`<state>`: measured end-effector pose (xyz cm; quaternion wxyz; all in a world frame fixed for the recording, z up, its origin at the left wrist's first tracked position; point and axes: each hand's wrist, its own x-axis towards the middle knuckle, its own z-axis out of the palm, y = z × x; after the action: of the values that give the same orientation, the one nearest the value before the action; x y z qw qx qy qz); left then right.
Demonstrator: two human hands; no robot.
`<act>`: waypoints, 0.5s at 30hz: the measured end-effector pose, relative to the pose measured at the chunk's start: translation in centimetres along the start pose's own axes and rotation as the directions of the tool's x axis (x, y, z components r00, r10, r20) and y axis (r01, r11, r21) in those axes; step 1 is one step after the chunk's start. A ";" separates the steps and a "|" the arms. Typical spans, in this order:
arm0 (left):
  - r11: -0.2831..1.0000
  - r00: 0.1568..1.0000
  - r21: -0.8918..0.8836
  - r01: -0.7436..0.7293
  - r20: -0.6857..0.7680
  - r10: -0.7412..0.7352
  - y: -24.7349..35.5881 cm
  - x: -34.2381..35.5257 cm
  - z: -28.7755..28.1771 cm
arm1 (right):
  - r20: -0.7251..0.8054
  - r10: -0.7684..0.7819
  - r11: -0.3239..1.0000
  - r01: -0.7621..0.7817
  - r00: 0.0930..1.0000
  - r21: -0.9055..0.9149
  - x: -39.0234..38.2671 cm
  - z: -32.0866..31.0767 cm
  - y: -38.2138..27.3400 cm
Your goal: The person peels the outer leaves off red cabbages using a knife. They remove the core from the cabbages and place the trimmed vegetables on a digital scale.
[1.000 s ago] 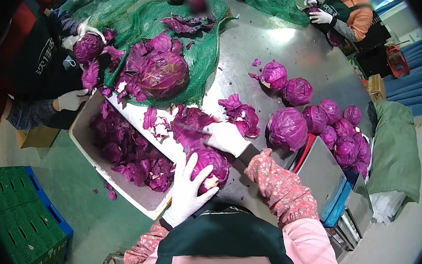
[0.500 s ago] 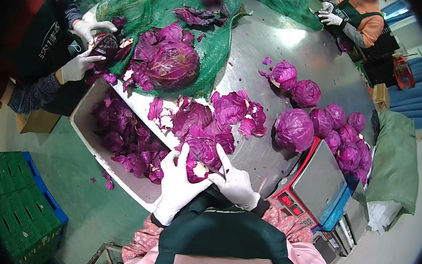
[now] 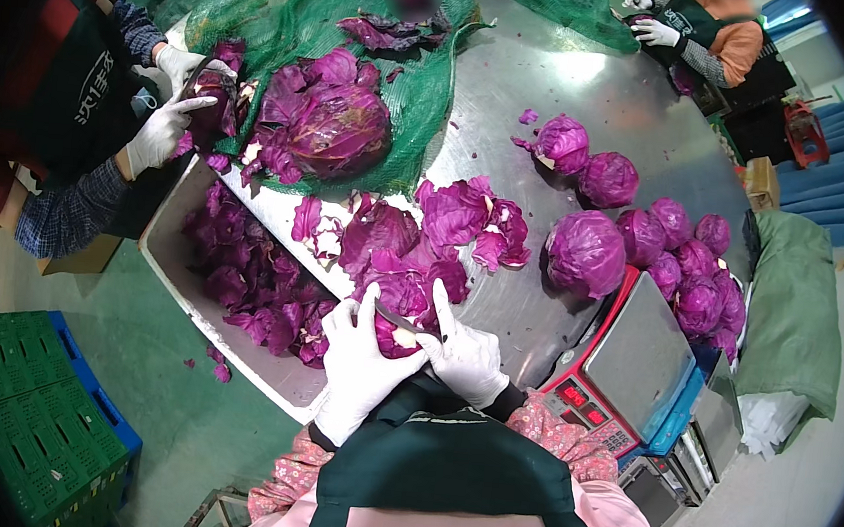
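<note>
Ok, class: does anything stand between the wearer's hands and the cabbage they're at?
Nothing visible blocks them: the left hand is on the cabbage and the right hand close beside it. Only a dark blade lies between the hands, across the cabbage.

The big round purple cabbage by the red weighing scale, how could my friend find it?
Start at the grey metal table, then look near its lower right edge for the red weighing scale with a flat grey top. The big round purple cabbage sits beside the scale's upper left corner. It looks bigger than the round purple cabbages grouped nearby.
</note>
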<state>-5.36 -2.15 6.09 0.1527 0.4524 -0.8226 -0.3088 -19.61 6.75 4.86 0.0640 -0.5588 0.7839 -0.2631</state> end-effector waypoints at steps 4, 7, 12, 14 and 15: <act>0.994 0.999 0.111 0.012 -0.035 -0.008 0.6 -0.5 0.3 | 0.050 0.302 0.953 -0.302 0.952 -0.015 0.7 1.3 3.3; 0.997 0.999 0.080 -0.010 -0.035 0.013 0.8 -0.1 0.3 | 0.012 0.304 0.867 -0.281 0.953 0.411 0.2 1.8 5.2; 1.000 1.000 -0.015 0.024 0.003 -0.024 -0.4 0.0 -0.2 | 0.246 0.283 0.874 -0.355 0.927 0.333 1.5 -1.3 1.1; 0.998 1.000 -0.052 0.021 0.014 -0.020 -0.4 0.2 -0.3 | 0.256 0.251 0.919 -0.313 0.933 0.239 2.1 0.0 1.4; 0.997 1.000 -0.081 0.015 -0.004 -0.016 -0.9 0.1 0.0 | 0.412 0.387 0.814 -0.516 0.825 0.269 2.8 -1.1 0.7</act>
<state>-4.82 -2.64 5.51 0.1705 0.4530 -0.8055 -0.3418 -21.69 4.71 6.04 0.3629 -0.3678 0.8084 -0.2819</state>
